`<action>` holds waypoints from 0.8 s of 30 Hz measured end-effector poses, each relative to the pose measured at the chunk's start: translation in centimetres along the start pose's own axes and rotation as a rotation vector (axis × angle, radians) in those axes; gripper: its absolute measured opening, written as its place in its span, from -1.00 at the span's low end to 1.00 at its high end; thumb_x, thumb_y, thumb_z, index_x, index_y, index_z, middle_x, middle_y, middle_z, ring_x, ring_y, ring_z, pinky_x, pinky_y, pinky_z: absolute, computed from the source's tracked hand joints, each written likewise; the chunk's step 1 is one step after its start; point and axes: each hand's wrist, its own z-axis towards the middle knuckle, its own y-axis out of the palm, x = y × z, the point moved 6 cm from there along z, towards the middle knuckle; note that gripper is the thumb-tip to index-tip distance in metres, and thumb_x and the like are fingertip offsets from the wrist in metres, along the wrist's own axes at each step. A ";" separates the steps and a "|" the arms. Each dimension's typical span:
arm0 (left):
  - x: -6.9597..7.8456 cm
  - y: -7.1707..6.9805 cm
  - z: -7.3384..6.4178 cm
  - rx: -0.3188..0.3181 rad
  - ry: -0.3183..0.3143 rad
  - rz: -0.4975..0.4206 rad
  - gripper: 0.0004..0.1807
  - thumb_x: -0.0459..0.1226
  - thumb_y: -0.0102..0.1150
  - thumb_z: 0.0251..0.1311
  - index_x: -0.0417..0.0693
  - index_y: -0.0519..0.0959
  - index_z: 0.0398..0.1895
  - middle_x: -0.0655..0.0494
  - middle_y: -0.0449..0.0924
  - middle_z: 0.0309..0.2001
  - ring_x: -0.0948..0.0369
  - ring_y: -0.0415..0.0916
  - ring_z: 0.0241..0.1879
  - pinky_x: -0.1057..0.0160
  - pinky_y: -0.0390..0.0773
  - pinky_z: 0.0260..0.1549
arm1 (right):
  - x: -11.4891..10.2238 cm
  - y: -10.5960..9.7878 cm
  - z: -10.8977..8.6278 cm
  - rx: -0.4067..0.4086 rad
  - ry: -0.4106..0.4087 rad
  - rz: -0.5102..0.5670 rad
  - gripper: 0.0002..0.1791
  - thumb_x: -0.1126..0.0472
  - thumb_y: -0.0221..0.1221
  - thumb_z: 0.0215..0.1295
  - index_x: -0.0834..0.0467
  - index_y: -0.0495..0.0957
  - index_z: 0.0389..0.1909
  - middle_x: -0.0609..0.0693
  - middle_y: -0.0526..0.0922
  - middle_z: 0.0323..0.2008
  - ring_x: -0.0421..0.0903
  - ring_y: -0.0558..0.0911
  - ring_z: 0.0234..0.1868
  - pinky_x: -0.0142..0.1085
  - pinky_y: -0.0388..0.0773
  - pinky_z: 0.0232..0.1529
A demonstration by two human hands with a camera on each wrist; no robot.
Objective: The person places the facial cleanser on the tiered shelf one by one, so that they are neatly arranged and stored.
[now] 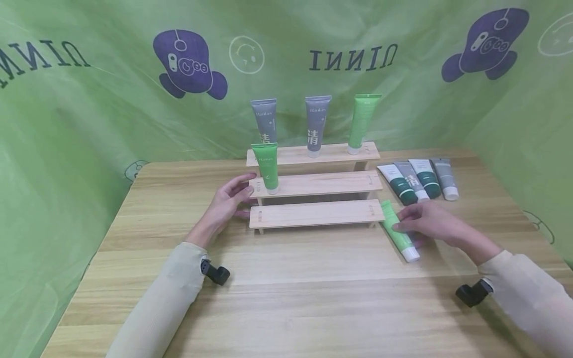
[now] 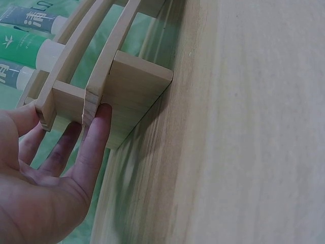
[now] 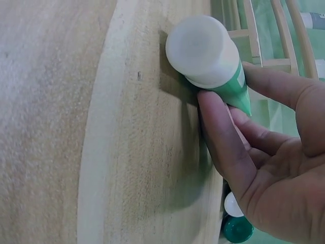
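My right hand [image 1: 427, 221] pinches a light green squeeze tube [image 1: 398, 233] between thumb and fingers, just right of the lowest step of a wooden display rack [image 1: 313, 213]. The tube is slanted, its white cap [image 3: 198, 51] toward me, close to the tabletop. At the rack's left end my left hand [image 1: 228, 201] touches the step ends with extended fingers [image 2: 96, 137] and thumb. A green tube [image 1: 267, 169] stands cap-down on the middle step near that hand. On the top step stand two grey-blue tubes [image 1: 317, 124] and a light green tube [image 1: 364, 122].
To the right of the rack, several tubes [image 1: 443, 176] lie side by side on the wooden table [image 1: 286, 308], some white and dark green, others grey. A green printed cloth [image 1: 286, 74] hangs behind and around the table.
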 end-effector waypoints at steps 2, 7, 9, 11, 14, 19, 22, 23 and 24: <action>-0.1 0.0 0.0 -0.003 0.000 0.002 -0.49 -0.26 0.08 0.47 0.12 0.36 0.45 -0.03 0.42 0.31 -0.07 0.55 0.07 -0.05 0.74 -0.18 | 0.1 0.1 0.0 -0.008 0.007 0.026 -0.44 0.07 0.38 0.25 0.42 0.53 0.09 0.08 0.66 -0.20 -0.05 0.63 -0.29 -0.19 0.73 -0.38; -0.1 0.1 0.0 0.000 -0.004 0.004 -0.50 -0.27 0.07 0.48 0.11 0.36 0.44 -0.03 0.42 0.29 -0.07 0.54 0.08 -0.04 0.74 -0.18 | 0.6 0.2 0.1 -0.015 0.012 0.057 -0.44 0.09 0.38 0.25 0.42 0.52 0.09 0.09 0.65 -0.21 -0.03 0.64 -0.29 -0.17 0.75 -0.37; -0.1 0.1 0.0 0.001 -0.002 0.004 -0.50 -0.28 0.06 0.48 0.11 0.37 0.44 -0.03 0.42 0.29 -0.06 0.55 0.07 -0.04 0.75 -0.18 | 0.7 0.2 0.0 -0.014 0.010 0.065 -0.43 0.08 0.38 0.25 0.43 0.52 0.09 0.10 0.65 -0.21 -0.02 0.64 -0.29 -0.16 0.75 -0.37; -0.1 0.1 0.0 0.002 -0.001 0.003 -0.50 -0.28 0.06 0.48 0.11 0.37 0.44 -0.04 0.42 0.29 -0.05 0.55 0.06 -0.04 0.75 -0.19 | 0.7 0.1 -0.1 -0.013 0.015 0.077 -0.42 0.08 0.38 0.25 0.42 0.52 0.10 0.11 0.65 -0.19 -0.02 0.64 -0.28 -0.16 0.75 -0.36; -0.1 0.1 0.0 0.005 -0.001 0.004 -0.50 -0.28 0.06 0.48 0.11 0.37 0.44 -0.03 0.42 0.29 -0.05 0.55 0.06 -0.04 0.75 -0.19 | 0.9 0.0 -0.2 -0.009 0.019 0.081 -0.43 0.08 0.38 0.25 0.41 0.52 0.10 0.12 0.64 -0.19 -0.01 0.64 -0.27 -0.16 0.75 -0.34; -0.1 0.0 0.0 0.007 0.000 -0.002 -0.50 -0.28 0.06 0.48 0.10 0.37 0.44 -0.03 0.41 0.30 -0.06 0.56 0.05 -0.04 0.75 -0.19 | 1.2 -0.3 -0.5 0.006 0.014 0.080 -0.44 0.08 0.38 0.24 0.39 0.52 0.10 0.13 0.63 -0.20 -0.01 0.63 -0.27 -0.17 0.75 -0.35; -0.1 0.0 0.0 0.006 0.000 -0.009 -0.50 -0.28 0.06 0.47 0.10 0.37 0.44 -0.03 0.41 0.30 -0.04 0.56 0.05 -0.04 0.75 -0.19 | 1.4 -0.5 -0.8 0.020 0.003 0.078 -0.41 0.08 0.38 0.24 0.42 0.51 0.12 0.13 0.63 -0.18 -0.01 0.63 -0.28 -0.17 0.75 -0.37; -0.1 0.0 0.0 0.006 0.000 -0.012 -0.50 -0.29 0.06 0.47 0.10 0.37 0.44 -0.03 0.41 0.31 -0.04 0.55 0.04 -0.04 0.75 -0.19 | 1.5 -0.5 -0.9 0.026 0.003 0.077 -0.40 0.08 0.38 0.24 0.42 0.51 0.12 0.14 0.64 -0.17 -0.01 0.63 -0.28 -0.17 0.75 -0.37; -0.1 0.0 0.0 0.005 0.000 -0.013 -0.50 -0.29 0.06 0.47 0.09 0.37 0.44 -0.03 0.41 0.31 -0.03 0.55 0.04 -0.05 0.75 -0.18 | 1.6 -0.6 -0.9 0.033 0.006 0.078 -0.39 0.08 0.39 0.23 0.43 0.50 0.14 0.14 0.64 -0.16 -0.01 0.63 -0.28 -0.17 0.75 -0.37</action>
